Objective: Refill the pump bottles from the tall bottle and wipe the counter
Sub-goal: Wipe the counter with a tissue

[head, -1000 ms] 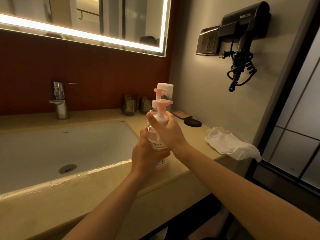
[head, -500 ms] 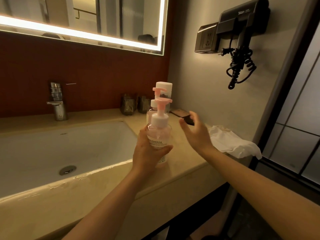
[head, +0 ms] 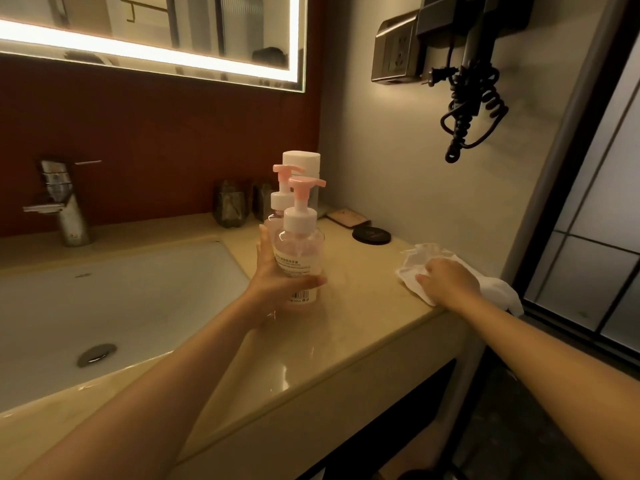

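Two pump bottles are visible, both with pink pumps fitted: the near pump bottle point(head: 300, 251), clamped upright in the left hand point(head: 277, 275) over the counter point(head: 363, 306), and the far pump bottle point(head: 279, 206) behind it. One white-capped tall bottle point(head: 302, 168) stands rearmost. The right hand point(head: 450, 282) lies flat, fingers spread, on one white cloth point(head: 426, 268). Refilling appears complete; wiping appears not yet done.

Left hand point(head: 277, 271) curled in a grip, right hand point(head: 450, 282) lying flat, both arms extended.

Two pump bottles point(head: 300, 244) point(head: 278, 206), one tall bottle point(head: 304, 168), one cloth point(head: 498, 289)
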`<state>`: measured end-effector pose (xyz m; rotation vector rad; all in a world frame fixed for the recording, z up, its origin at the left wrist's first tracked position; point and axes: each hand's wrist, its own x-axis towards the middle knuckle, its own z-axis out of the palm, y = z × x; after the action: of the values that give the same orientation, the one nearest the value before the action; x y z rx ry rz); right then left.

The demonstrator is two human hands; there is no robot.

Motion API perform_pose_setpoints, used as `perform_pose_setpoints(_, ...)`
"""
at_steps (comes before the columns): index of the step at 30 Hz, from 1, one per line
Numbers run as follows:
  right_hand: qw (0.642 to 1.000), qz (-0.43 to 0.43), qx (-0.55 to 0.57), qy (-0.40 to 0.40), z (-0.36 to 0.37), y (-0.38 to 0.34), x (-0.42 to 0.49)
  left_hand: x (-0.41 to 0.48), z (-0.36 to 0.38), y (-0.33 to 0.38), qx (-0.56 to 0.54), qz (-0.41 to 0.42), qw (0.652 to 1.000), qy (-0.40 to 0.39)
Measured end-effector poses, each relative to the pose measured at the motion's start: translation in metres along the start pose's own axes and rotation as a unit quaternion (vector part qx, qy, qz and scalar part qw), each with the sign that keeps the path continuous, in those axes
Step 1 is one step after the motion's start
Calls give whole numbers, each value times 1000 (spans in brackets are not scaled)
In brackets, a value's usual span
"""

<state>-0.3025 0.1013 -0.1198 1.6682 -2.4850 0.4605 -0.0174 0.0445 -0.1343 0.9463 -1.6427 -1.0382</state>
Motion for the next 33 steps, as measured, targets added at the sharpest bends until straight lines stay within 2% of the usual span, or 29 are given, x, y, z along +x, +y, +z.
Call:
perform_pose_setpoints(5, 996, 1, 40, 77, 1, 6, 8, 18, 13, -1, 6, 3, 1000, 7)
perform_pose_setpoints(9, 984, 50, 129, 112, -2, 7, 20, 31, 29, 0, -4, 1, 1000, -2)
perform_pose_setpoints(18, 972, 14, 207, 112, -15, 6, 25, 73, 73, -2, 36, -33, 998, -45)
perform_pose_setpoints(21, 963, -14, 244, 109, -23, 5, 24, 70, 81, 7, 59, -36, 998, -11)
perform_pose_setpoints(24, 950, -42, 296, 94, -33, 2, 16, 59, 81, 15, 93, 26, 991, 98)
perform_pose_setpoints(27, 942, -81, 321, 56, -45, -7, 7, 41, 69, 29, 145, 176, 953, 198)
perform_pose_setpoints(28, 939, -89, 329, 44, -48, -12, 4, 35, 65, 34, 167, 216, 941, 201)
perform_pose_setpoints(30, 932, -102, 345, 30, -55, -26, -2, 23, 62, 41, 194, 258, 933, 161)
perform_pose_setpoints(33, 918, -116, 378, 8, -65, -51, -15, 3, 63, 49, 165, 228, 957, 71)
